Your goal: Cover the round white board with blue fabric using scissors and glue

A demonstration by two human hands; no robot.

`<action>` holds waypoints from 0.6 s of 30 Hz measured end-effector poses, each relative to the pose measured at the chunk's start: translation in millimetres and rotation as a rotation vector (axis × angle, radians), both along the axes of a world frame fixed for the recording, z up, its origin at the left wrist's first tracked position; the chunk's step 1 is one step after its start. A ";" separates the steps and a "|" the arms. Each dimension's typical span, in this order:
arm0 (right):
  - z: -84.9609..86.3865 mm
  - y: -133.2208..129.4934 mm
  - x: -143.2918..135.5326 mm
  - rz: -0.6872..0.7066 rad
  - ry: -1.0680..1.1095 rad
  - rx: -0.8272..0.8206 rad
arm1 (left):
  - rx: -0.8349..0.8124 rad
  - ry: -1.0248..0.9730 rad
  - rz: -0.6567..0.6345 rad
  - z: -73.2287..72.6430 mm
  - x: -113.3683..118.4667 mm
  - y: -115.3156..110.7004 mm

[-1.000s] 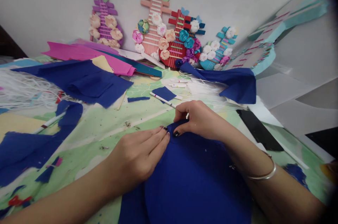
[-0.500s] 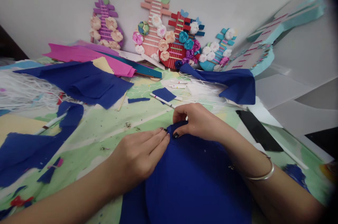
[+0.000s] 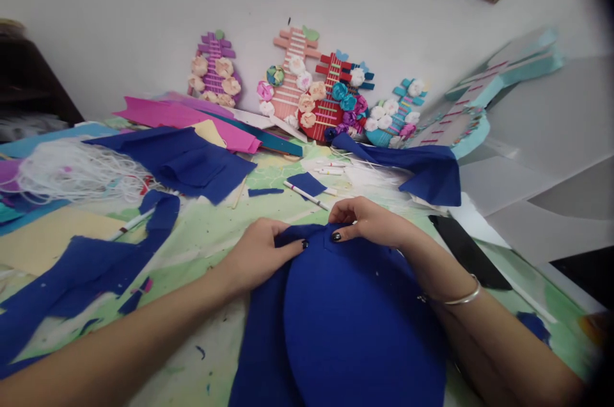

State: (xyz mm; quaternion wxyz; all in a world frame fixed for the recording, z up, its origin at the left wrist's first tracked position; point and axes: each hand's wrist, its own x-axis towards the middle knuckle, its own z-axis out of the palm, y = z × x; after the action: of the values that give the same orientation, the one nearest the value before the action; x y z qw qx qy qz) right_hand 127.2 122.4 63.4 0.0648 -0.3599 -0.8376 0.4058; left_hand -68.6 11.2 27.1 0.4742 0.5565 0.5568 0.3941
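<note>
A rounded dark blue piece (image 3: 359, 324) lies at the front centre, with a looser blue sheet (image 3: 261, 330) beneath it and out to its left. My left hand (image 3: 261, 250) pinches the blue sheet near the top left edge, thumb on top and fingers hidden behind. At the top of the rounded piece my right hand (image 3: 364, 221) grips the blue material between a dark-nailed thumb and bent fingers. The two thumbs are a short way apart, with a small fold between them. A silver bangle circles my right wrist.
A marker (image 3: 306, 194) and a blue scrap (image 3: 307, 184) lie just beyond my hands. Decorated instrument shapes (image 3: 330, 100) lean on the wall. White string (image 3: 81, 170) and blue offcuts (image 3: 100, 266) lie left, a black strip (image 3: 470, 252) right.
My left hand has moved from lying flat beside the fold to pinching the sheet farther left. More of the blue sheet's top edge shows. The view has shifted, with the wall objects lower.
</note>
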 end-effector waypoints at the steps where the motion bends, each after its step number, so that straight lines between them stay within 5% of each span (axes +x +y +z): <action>1: 0.0 -0.5 -0.1 -0.008 -0.008 -0.036 | 0.006 -0.006 0.009 -1.6 -0.8 0.5; 9: 14.2 -15.3 4.4 -0.002 -0.158 -0.047 | 0.011 -0.197 0.073 -1.6 -7.5 6.4; 15: 12.0 -32.4 8.1 -0.011 -0.228 -0.021 | -0.012 -0.096 0.049 0.9 -5.2 3.4; 18: 12.5 -47.9 18.8 -0.082 -0.202 0.137 | -0.001 -0.097 0.040 2.5 -2.8 1.3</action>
State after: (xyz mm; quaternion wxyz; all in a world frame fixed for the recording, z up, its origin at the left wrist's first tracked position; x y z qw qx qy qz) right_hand 146.0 74.5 75.9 0.0213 -0.4277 -0.8502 0.3062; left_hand -71.5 12.5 29.6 0.4930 0.5253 0.5443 0.4299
